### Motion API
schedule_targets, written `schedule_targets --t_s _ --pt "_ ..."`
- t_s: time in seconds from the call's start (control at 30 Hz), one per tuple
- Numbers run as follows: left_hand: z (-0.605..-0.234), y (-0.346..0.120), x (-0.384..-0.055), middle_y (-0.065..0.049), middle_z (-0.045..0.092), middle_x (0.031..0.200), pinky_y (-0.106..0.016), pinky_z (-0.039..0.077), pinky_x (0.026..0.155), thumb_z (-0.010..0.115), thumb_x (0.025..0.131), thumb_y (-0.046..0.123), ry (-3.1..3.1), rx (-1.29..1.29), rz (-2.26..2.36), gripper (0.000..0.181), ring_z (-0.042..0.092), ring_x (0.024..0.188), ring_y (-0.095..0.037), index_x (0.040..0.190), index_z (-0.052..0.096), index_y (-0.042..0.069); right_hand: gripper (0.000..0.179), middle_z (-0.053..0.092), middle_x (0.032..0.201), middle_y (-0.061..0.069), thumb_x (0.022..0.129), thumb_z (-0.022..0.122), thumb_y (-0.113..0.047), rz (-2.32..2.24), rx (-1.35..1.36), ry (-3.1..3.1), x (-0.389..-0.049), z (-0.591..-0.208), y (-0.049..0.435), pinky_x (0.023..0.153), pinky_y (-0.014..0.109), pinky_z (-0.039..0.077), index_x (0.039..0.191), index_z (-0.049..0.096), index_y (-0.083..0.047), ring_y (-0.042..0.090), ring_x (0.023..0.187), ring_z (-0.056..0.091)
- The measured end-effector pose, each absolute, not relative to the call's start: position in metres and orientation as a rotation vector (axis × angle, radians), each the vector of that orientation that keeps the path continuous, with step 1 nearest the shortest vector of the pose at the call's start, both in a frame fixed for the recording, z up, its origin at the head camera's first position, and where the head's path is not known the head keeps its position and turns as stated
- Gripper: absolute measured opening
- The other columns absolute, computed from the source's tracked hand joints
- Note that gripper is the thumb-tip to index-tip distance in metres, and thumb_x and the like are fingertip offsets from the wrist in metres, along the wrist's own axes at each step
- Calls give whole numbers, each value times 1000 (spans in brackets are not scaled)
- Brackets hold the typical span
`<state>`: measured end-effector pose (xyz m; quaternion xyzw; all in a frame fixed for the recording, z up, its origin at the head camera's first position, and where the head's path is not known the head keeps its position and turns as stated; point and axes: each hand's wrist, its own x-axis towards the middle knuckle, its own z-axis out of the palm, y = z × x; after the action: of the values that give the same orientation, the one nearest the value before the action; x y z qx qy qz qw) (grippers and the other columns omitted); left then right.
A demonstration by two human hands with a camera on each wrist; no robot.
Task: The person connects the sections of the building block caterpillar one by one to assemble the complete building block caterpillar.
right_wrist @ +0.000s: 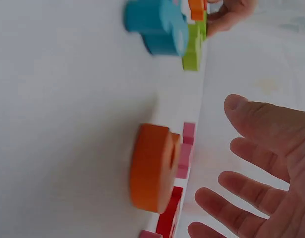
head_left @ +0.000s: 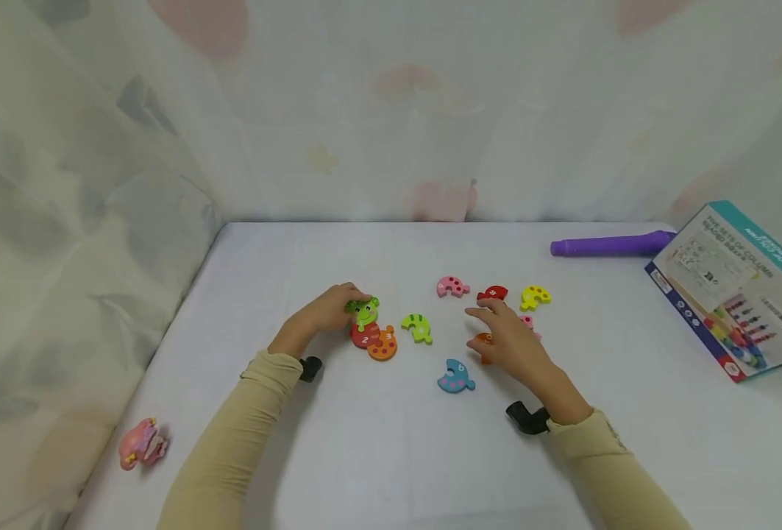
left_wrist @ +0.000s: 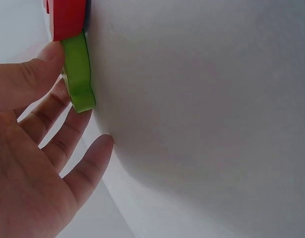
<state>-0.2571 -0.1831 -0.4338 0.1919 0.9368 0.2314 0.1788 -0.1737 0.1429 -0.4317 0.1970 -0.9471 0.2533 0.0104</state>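
My left hand (head_left: 331,309) pinches the edge of a green smiling-face puzzle piece (head_left: 365,314) between thumb and fingers; the left wrist view shows the thumb against the green piece (left_wrist: 78,74). Joined below the face are a red piece marked 2 (head_left: 365,336) and an orange piece marked 3 (head_left: 382,346). My right hand (head_left: 506,342) hovers with fingers spread over an orange piece (right_wrist: 151,168), holding nothing. It partly covers this orange piece, a red piece (head_left: 493,292) and a pink piece (head_left: 527,322) in the head view.
Between the hands lie a green striped piece (head_left: 418,328) and a blue piece (head_left: 455,377). Farther back are a pink dotted piece (head_left: 452,286) and a yellow one (head_left: 534,297). A purple tube (head_left: 609,245) and a printed box (head_left: 735,294) stand right; a pink toy (head_left: 142,444) sits left.
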Motion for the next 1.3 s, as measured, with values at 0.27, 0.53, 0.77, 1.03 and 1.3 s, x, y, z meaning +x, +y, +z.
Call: schedule_targets --t_s 0.27,0.53,0.77,1.03,1.3 --pt "-434 -183 -257 -12 53 121 -39 39 100 60 82 -3 2660 571 658 48 48 115 -27 128 54 6 56 46 131 15 78 74 -25 747 642 -2965 -164 -436 149 94 50 43 127 54 -8 33 119 45" --pt "-432 -183 -255 -12 52 121 -40 38 102 60 83 -2 2670 549 646 47 47 116 -28 129 54 6 56 48 129 14 76 76 -23 723 626 -2969 -163 -436 153 89 51 46 126 56 -7 32 117 46" --pt "-430 -181 -254 -12 52 121 -41 37 102 61 82 -3 2666 537 650 48 47 117 -28 129 54 7 56 47 132 13 78 74 -23 777 703 -2972 -172 -432 142 95 52 41 128 54 -10 32 124 40" --pt "-431 -178 -254 -11 51 123 -41 35 103 60 83 -2 2643 540 651 49 45 119 -28 130 53 8 58 47 131 11 78 74 -23 784 698 -3001 -182 -432 134 96 52 40 130 52 -11 30 123 41" --pt "-433 -184 -256 -10 52 122 -42 35 103 60 83 -1 2666 527 634 49 44 118 -27 130 53 9 57 44 133 13 80 72 -19 873 570 -3040 -180 -430 156 99 51 38 131 50 -7 32 123 39"
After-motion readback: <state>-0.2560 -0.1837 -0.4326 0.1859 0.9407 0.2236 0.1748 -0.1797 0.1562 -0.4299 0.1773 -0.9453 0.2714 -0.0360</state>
